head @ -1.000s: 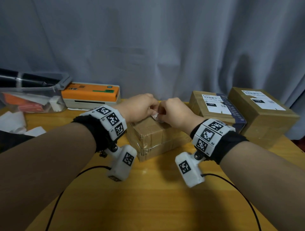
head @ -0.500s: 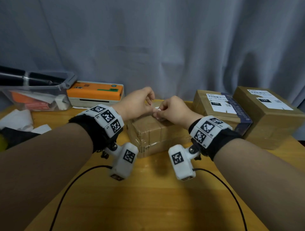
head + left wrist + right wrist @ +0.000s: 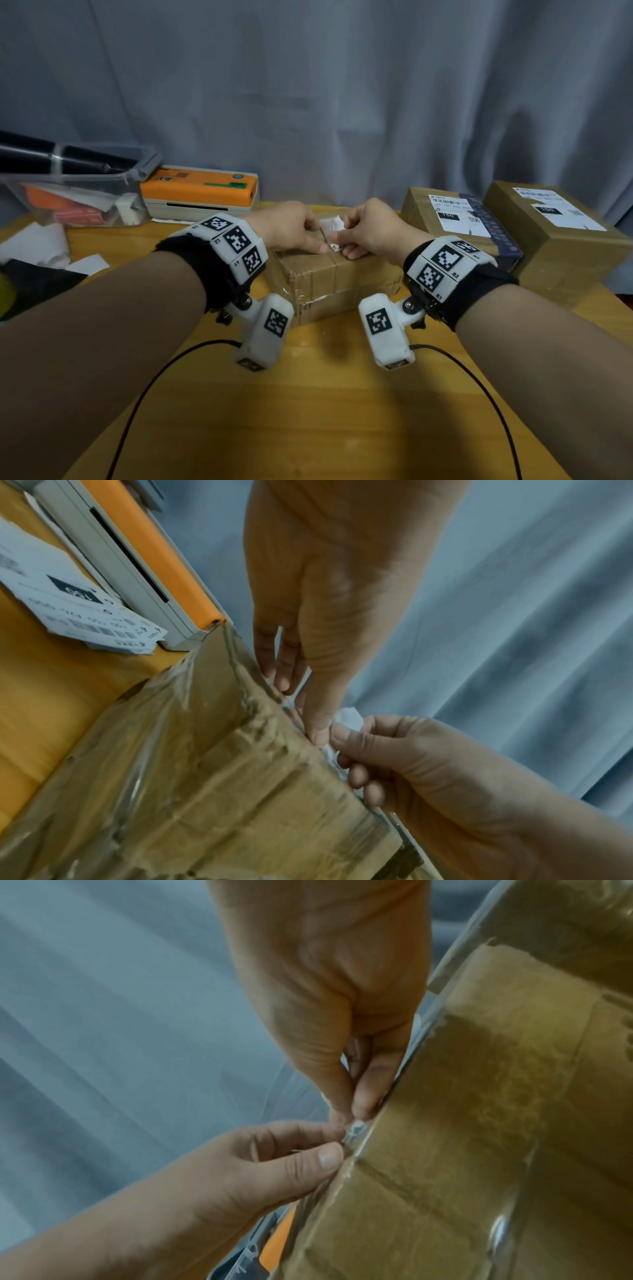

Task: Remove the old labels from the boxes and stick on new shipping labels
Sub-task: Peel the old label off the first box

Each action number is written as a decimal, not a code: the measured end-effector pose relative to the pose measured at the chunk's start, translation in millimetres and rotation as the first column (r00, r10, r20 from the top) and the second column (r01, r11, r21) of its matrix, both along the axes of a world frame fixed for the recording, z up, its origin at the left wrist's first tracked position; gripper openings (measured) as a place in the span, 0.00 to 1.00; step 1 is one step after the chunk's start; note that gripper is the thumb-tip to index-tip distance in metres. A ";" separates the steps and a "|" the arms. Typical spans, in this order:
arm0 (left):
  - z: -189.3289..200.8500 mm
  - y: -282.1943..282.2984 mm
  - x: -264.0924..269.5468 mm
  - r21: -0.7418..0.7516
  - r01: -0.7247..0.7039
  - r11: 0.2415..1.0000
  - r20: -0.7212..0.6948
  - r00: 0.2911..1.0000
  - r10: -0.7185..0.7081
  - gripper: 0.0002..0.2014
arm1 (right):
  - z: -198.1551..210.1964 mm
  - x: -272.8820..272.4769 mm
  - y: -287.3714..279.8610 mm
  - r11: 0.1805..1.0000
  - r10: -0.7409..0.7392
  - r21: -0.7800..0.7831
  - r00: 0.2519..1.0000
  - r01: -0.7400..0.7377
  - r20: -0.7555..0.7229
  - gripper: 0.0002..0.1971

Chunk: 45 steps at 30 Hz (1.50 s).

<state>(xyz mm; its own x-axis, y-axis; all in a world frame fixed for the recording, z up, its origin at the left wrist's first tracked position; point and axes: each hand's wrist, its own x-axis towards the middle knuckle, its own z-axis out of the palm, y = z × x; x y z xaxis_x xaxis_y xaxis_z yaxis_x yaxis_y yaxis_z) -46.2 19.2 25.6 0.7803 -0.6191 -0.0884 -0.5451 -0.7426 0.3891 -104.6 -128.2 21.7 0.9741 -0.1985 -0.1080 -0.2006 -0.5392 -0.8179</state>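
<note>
Right hand [image 3: 371, 229] pinching old label [image 3: 331, 226], left hand [image 3: 287, 229] fingers straight, pressing taped box [image 3: 325, 284]

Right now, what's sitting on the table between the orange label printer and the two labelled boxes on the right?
In the head view, the taped cardboard box, with both hands on top: the left hand pressing, the right hand pinching the old label.

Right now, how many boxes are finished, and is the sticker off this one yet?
None I can call finished. In hand: the right hand pinches a white label scrap on the middle box, while the left hand presses beside it. Left: the two boxes on the right wear labels, old or new I cannot tell. Printed labels wait by the orange printer.
</note>
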 end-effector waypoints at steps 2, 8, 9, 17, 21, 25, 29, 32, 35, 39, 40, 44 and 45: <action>2.6 0.8 0.2 0.050 0.027 0.998 -0.018 0.999 -0.026 0.21 | 1.9 -1.7 -0.3 1.000 -0.001 0.018 1.000 0.001 -0.011 0.09; 4.9 0.8 -2.6 0.084 0.014 0.996 -0.025 1.000 -0.011 0.20 | 3.4 -4.7 -6.0 0.940 0.084 -0.333 0.997 -0.079 -0.001 0.09; 5.4 0.9 -2.7 0.083 0.013 0.996 -0.030 1.000 -0.010 0.20 | 3.2 -4.6 -7.2 0.930 0.086 -0.360 0.996 -0.078 0.004 0.10; 7.4 0.3 -3.8 0.096 0.003 0.995 -0.021 1.000 -0.001 0.23 | 0.1 -3.1 -14.8 0.987 0.015 -0.159 0.999 -0.010 0.031 0.06; 7.9 0.6 -3.5 0.102 0.012 0.995 -0.023 1.000 -0.010 0.24 | 1.8 -2.3 -17.2 0.992 -0.020 -0.124 0.999 0.024 0.033 0.07; 7.7 1.1 -2.3 0.103 0.017 0.995 -0.028 1.000 -0.014 0.25 | 0.3 0.0 -20.8 0.996 -0.066 -0.061 0.996 0.070 0.060 0.08; 7.7 1.5 -1.7 0.101 0.025 0.995 -0.026 0.999 -0.022 0.24 | -1.5 2.2 -24.7 0.994 -0.102 -0.033 0.992 0.104 0.079 0.09; 7.1 1.4 -1.3 0.108 0.034 0.994 -0.021 0.999 -0.032 0.23 | -3.2 3.7 -24.3 0.990 -0.127 0.070 0.988 0.121 0.093 0.05; 6.9 0.5 -0.7 0.122 0.035 0.992 -0.014 0.999 -0.034 0.24 | -4.1 6.5 -22.4 0.974 -0.143 0.188 0.987 0.128 0.071 0.08; 8.6 -0.5 1.1 0.117 0.040 0.992 -0.038 0.999 -0.035 0.24 | 0.8 9.8 -17.4 0.958 -0.171 0.245 0.982 0.147 0.079 0.10; 9.0 -0.8 1.8 0.122 0.040 0.992 -0.041 0.999 -0.036 0.24 | 1.6 10.1 -17.0 0.964 -0.171 0.223 0.981 0.148 0.090 0.12; 9.8 -2.4 5.2 0.150 0.042 0.988 -0.035 0.999 -0.037 0.26 | 3.2 8.9 -14.3 0.997 -0.066 -0.030 0.983 0.072 0.172 0.14; 9.9 -3.0 6.8 0.151 0.038 0.988 -0.039 0.999 -0.032 0.28 | 4.3 8.7 -13.1 0.989 -0.023 -0.142 0.984 0.049 0.175 0.13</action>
<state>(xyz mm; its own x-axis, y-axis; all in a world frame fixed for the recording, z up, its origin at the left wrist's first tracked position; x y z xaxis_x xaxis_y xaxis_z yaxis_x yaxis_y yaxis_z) -39.4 16.2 35.6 0.7530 -0.6231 -0.2114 -0.5591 -0.7753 0.2938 -95.8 -141.3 26.0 0.9675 -0.2351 0.0932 -0.0850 -0.6494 -0.7557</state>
